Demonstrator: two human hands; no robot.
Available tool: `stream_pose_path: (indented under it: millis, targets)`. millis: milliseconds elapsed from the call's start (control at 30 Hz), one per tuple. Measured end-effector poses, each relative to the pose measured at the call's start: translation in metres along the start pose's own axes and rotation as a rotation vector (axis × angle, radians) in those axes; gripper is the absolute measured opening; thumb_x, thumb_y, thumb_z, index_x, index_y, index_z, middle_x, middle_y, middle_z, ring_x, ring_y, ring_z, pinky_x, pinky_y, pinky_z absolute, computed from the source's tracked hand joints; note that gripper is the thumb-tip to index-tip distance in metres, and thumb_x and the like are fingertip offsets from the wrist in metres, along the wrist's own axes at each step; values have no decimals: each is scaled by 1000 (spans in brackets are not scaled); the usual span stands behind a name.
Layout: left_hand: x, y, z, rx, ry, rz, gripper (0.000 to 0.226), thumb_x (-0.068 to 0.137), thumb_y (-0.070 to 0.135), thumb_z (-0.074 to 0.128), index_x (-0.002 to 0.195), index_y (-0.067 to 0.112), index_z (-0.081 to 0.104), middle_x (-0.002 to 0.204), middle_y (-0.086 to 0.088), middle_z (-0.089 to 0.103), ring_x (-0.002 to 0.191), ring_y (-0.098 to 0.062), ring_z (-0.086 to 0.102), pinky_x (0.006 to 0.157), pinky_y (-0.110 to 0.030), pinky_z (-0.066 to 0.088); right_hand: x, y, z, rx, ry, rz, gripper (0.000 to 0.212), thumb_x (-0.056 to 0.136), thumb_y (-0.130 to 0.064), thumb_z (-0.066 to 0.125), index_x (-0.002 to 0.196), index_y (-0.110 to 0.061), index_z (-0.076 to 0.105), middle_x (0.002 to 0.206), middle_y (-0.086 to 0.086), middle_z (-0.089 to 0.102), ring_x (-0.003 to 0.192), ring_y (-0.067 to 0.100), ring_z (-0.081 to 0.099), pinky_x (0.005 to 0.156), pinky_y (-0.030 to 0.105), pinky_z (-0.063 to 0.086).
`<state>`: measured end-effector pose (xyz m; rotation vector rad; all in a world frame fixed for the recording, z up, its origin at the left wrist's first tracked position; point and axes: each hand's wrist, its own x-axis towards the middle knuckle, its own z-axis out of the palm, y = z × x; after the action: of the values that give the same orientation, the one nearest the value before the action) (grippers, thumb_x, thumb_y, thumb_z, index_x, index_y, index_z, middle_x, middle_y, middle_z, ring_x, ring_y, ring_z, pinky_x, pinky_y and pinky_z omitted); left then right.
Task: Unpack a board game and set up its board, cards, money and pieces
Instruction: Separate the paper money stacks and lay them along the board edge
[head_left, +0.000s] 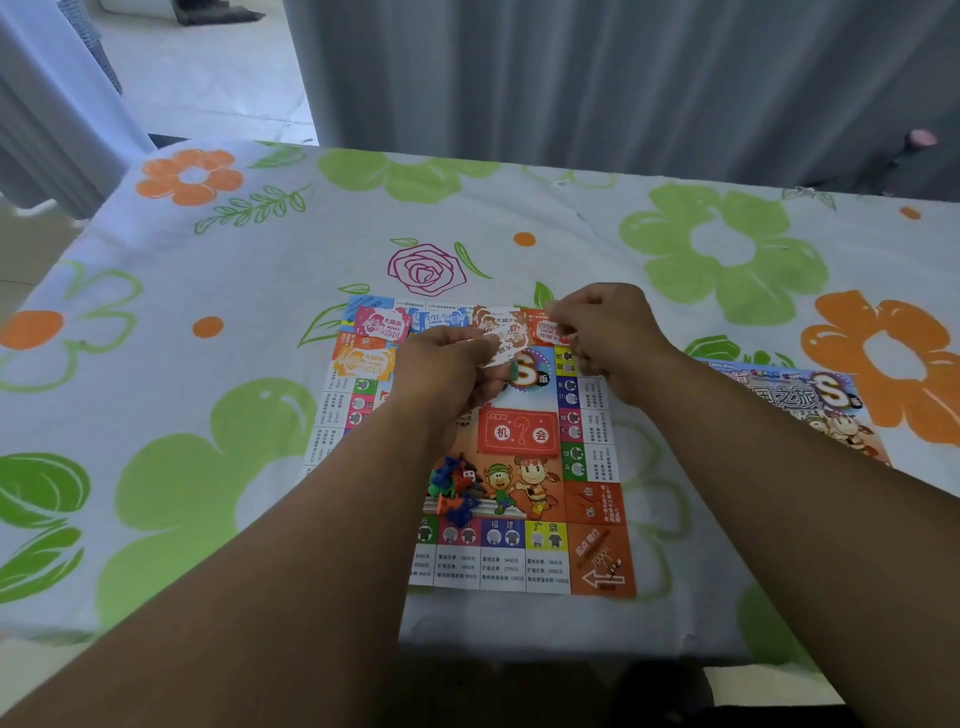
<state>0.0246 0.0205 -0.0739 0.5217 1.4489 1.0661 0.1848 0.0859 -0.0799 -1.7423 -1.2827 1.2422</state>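
Your board (519, 467) lies flat at centre frame on the flowered cloth (208, 249). It looks like thin paper with fold creases, so a forearm dragging across it could shift or lift it and spill whatever sits on it. The box cover (810, 400) lies at right, partly under your right forearm; a large "S" is readable on it, the rest too skewed to make out.

On the board, the red panel at centre reads "机 ? 会". Bottom-row squares read "福建" and "广东". The orange corner at lower right carries an arrow and "7000". A big "S" with "版" sits just below your hands.

Money is laid along the board's top edge: a pink note (383, 325) at upper left reads "大富翁 MONEY", with a blue note (441, 319) beside it and an orange note (363, 364) below. They are light and loose; a sleeve of air or a brushing wrist would scatter them.

Your left hand (447, 364) is curled, thumb and fingers pinching a small white note (501, 345). Your right hand (605, 332) is closed too, pinching a red note (545, 330) at the top edge. Both grips crowd together, so you may pull two notes at once.

The pieces (457, 486), a blue, red and orange heap, lie at lower centre just beside your left forearm; drawing that arm back could knock them off.
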Motion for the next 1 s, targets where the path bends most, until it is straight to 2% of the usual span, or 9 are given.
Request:
stream_pose_path:
  millis: [100,167,267,467,667,867,1000]
  targets:
    - [0,0,1,-2,-2,1,10,92,9,67,101,5,64,78,-9,69,59,-14,67,55,-23,57,-11,-8,6,-4,-233,-46,33,86,-39,75,84,-8,67,69,4,64,45,12,49,41,22,35]
    - [0,0,1,-12,-6,7,8,93,10,67,99,5,64,75,-8,69,59,-14,66,56,-24,57,-15,-9,9,-32,-276,-85,26,85,-32,78,83,-9,67,58,1,61,45,12,48,40,22,35]
    - [-1,1,-1,-35,-7,0,8,96,11,62,102,6,65,79,-9,71,64,-16,69,60,-25,59,-14,-9,10,-53,-252,-110,16,86,-19,78,82,-8,67,50,-4,59,43,10,48,39,23,37]
    - [-2,6,-5,-104,8,-41,26,91,-10,47,103,6,64,88,-17,72,70,-21,72,64,-28,60,-12,-8,12,-48,-208,-82,16,88,-21,76,90,-6,69,52,-2,63,43,10,52,40,21,41]
    - [-1,4,-7,-86,7,-18,11,96,-1,56,102,6,62,89,-13,72,67,-18,72,62,-26,61,-11,-8,14,-25,-208,-68,15,91,-21,72,89,-7,69,63,0,69,47,12,56,40,22,43]
    - [1,5,-7,-105,18,-52,12,97,7,56,107,6,64,88,-14,73,66,-19,72,63,-28,61,-8,-8,14,-24,-218,-54,15,90,-20,73,86,-7,68,58,-1,67,46,12,54,40,22,42]
    - [0,5,-7,-112,34,-74,17,94,-2,51,102,7,63,77,-11,71,73,-23,73,70,-32,62,-6,-10,16,60,-156,-25,18,90,-20,74,83,-6,66,68,9,67,46,13,51,41,22,41]
